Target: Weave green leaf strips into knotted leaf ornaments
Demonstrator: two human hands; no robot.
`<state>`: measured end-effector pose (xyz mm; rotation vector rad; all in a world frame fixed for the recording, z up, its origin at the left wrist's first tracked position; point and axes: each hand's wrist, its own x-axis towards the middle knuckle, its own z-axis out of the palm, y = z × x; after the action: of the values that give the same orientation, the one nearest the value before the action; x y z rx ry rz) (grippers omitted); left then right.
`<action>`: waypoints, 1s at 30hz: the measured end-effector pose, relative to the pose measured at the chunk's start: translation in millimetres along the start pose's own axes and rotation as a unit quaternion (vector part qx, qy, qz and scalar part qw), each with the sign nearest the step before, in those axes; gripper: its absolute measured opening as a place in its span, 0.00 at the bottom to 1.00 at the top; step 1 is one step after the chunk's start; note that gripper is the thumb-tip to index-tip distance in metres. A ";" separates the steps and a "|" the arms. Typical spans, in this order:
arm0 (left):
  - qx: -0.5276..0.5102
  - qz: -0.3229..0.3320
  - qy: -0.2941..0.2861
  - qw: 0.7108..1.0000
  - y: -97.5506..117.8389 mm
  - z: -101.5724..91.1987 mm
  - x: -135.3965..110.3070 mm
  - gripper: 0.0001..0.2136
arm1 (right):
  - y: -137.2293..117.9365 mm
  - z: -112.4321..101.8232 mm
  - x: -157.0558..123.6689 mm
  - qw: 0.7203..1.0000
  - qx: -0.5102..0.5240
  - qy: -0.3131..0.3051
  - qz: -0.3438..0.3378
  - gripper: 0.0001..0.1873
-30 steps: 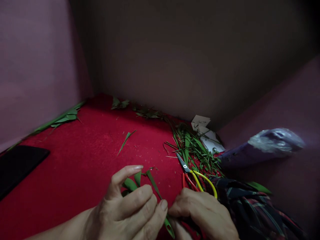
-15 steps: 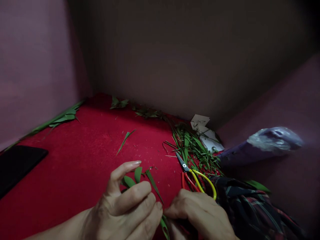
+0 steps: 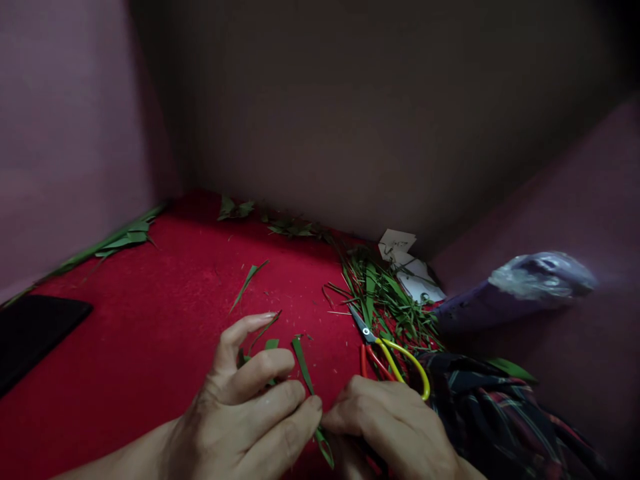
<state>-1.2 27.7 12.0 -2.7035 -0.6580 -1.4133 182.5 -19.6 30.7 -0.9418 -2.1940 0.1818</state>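
Observation:
My left hand (image 3: 250, 410) is closed in a pinch on narrow green leaf strips (image 3: 301, 360) that stick up between its fingers, with the index finger raised. My right hand (image 3: 395, 427) is curled shut against the left one, fingertips meeting on the same leaf strip near the bottom edge. Both hands hover low over a red cloth surface (image 3: 165, 320). Scissors (image 3: 387, 350) with yellow and red handles lie just beyond my right hand, blades pointing away.
A pile of green leaf trimmings (image 3: 390, 300) lies behind the scissors, with white paper scraps (image 3: 407, 263) beyond. More leaves (image 3: 115, 240) lie along the left wall. A black flat object (image 3: 35, 333) sits at left. A purple wrapped bundle (image 3: 520, 287) and plaid fabric (image 3: 500, 413) are at right.
My hands have shifted slightly; the leaf strips have been drawn lower into my left fingers, so less of them shows above the knuckles. The scissors have not moved.

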 end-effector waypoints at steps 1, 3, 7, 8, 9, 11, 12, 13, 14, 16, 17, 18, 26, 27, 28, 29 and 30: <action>-0.006 0.001 0.004 1.000 0.2 -0.3 0.7 0.17 | 0.5 0.6 0.3 1.000 0.003 0.004 -0.004 0.10; -0.025 0.007 0.011 1.000 0.6 -0.7 2.5 0.16 | 1.8 1.5 1.1 1.000 0.010 0.007 -0.004 0.10; -0.040 0.002 0.010 0.999 1.3 -0.9 4.7 0.16 | 3.6 0.7 2.2 1.000 0.027 -0.003 0.000 0.10; -0.046 -0.005 0.014 0.999 1.4 -0.8 4.8 0.16 | 3.8 0.0 2.3 0.999 0.033 -0.007 0.005 0.09; -0.054 -0.011 0.018 0.998 1.5 -0.7 4.7 0.15 | 4.0 -0.6 2.3 0.999 0.039 -0.011 0.011 0.09; -0.068 -0.025 0.021 0.997 1.5 -0.8 4.9 0.16 | 4.7 -1.0 1.8 0.998 0.052 -0.013 0.019 0.09; -0.071 -0.030 0.017 0.997 1.3 -1.0 5.1 0.16 | 5.1 -0.7 1.3 0.998 0.062 -0.010 0.017 0.09; -0.070 -0.030 0.010 0.997 1.1 -1.4 5.5 0.16 | 5.4 -0.2 0.7 0.997 0.070 -0.005 0.012 0.09; -0.067 -0.028 0.005 0.997 0.8 -1.9 5.9 0.15 | 5.6 0.4 0.2 0.997 0.079 -0.001 0.001 0.09; -0.060 -0.010 0.004 0.998 0.1 -2.8 6.5 0.15 | 5.2 1.4 -0.4 0.996 0.086 -0.004 0.008 0.09; -0.059 0.000 0.008 0.998 -0.2 -3.1 6.5 0.15 | 4.5 1.5 -0.3 0.996 0.088 -0.007 0.015 0.09; -0.060 0.008 0.015 0.998 -0.4 -3.3 6.2 0.14 | 3.8 1.5 -0.2 0.996 0.089 -0.010 0.027 0.10; -0.075 0.010 0.030 0.997 0.7 -0.9 2.0 0.15 | 10.9 11.3 -4.9 0.991 0.128 0.023 0.013 0.07; -0.072 0.010 0.031 0.997 0.7 -0.8 2.4 0.15 | 12.3 13.0 -5.6 0.991 0.133 0.033 0.008 0.07; -0.070 0.007 0.029 0.997 0.8 -0.8 3.0 0.15 | 13.0 14.0 -5.9 0.990 0.136 0.044 0.006 0.07; -0.068 0.004 0.028 0.997 0.8 -0.9 3.6 0.15 | 12.9 13.9 -5.4 0.990 0.135 0.049 0.011 0.07; -0.066 -0.001 0.027 0.997 0.8 -1.0 4.2 0.15 | 12.0 12.8 -4.2 0.990 0.132 0.046 0.016 0.07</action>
<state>0.4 28.3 16.0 -2.7521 -0.5826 -1.5774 182.7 -11.9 14.5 -0.8193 -2.0117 0.4247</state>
